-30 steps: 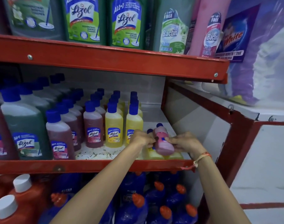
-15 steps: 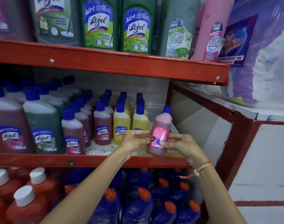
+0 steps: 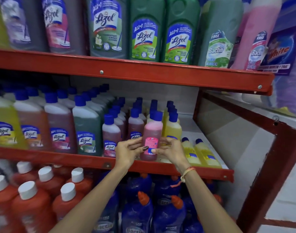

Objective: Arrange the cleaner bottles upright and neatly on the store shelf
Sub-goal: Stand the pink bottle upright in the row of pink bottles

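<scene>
A small pink cleaner bottle (image 3: pixel 152 132) with a blue cap stands upright near the front edge of the middle red shelf (image 3: pixel 86 161), its back label facing me. My left hand (image 3: pixel 128 153) grips its left side and my right hand (image 3: pixel 170 151) its right side. Two yellow bottles (image 3: pixel 201 153) lie flat on the shelf just right of my right hand. Rows of small upright purple bottles (image 3: pixel 111 133) and yellow bottles (image 3: pixel 172 126) stand behind and to the left.
Larger cleaner bottles (image 3: pixel 86 126) fill the shelf's left part. Big bottles (image 3: pixel 144 31) crowd the top shelf. Below are orange bottles (image 3: pixel 32 204) with white caps and blue bottles (image 3: pixel 138 214). A red frame post (image 3: pixel 268 169) bounds the right side.
The pink bottle went from lying across the flat yellow bottles to upright between both hands. My view shifted so more of the left bottles show.
</scene>
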Available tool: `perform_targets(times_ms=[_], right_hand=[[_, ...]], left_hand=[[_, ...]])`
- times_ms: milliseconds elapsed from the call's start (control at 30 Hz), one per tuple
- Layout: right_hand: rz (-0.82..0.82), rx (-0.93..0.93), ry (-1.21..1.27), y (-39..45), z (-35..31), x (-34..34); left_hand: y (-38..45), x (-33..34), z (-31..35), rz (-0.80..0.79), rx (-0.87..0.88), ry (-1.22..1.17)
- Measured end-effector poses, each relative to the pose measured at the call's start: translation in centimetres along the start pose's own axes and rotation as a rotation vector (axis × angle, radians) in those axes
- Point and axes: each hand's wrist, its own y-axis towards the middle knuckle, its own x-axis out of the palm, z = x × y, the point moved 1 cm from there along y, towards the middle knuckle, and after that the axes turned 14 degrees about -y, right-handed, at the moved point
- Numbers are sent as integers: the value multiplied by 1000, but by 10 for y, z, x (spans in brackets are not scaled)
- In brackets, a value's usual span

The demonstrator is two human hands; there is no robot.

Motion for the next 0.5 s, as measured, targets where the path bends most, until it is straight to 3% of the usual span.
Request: perform_targets(times_ms=[267,333,500], right_hand=[[-18,-23,-63,0,6,14],[59,-52,-52,-6,2,17],[374,3,-60,-19,-3,40]], left_hand=[[-5,-8,-9,44,5,34],[-7,-10,-9,29,-11,23],[5,2,-4,73,-236,-77]])
